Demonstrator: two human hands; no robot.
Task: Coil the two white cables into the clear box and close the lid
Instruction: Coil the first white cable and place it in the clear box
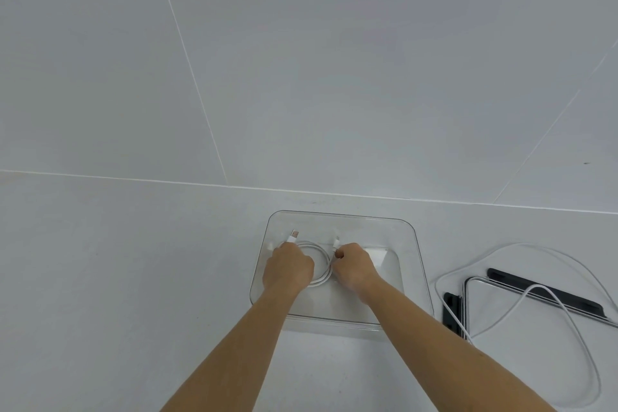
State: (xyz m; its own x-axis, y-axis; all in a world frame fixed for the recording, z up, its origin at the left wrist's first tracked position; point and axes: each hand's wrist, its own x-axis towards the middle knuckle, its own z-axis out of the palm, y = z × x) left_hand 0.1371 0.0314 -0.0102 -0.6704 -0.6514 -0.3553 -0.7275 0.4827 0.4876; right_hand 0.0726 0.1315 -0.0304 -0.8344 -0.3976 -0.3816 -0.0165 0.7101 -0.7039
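1. Clear box [341, 221] sits on the white tiled floor [133, 278], lid off, its far rim just short of a grout line. Open floor to the left, ahead and in front of it.
2. Coiled cable [321, 279] lies inside the box, in the left half of the bottom. The right half of the box is free.
3. Left hand [289, 269]: fingers curled down on the left side of the coil, gripping it. The flat plug [293, 235] sticks out just beyond the knuckles.
4. Right hand [354, 266]: fingers closed in a pinch on the coil's right side, just below the small plug [336, 241]. Both forearms cross the near rim.
5. Second cable [535, 286] is outside the box, to the right, in wide loose loops on the floor.
6. Lid [495, 304], clear with black clips [541, 291], lies flat just beside the box on the right. One loop of the loose cable lies across it.
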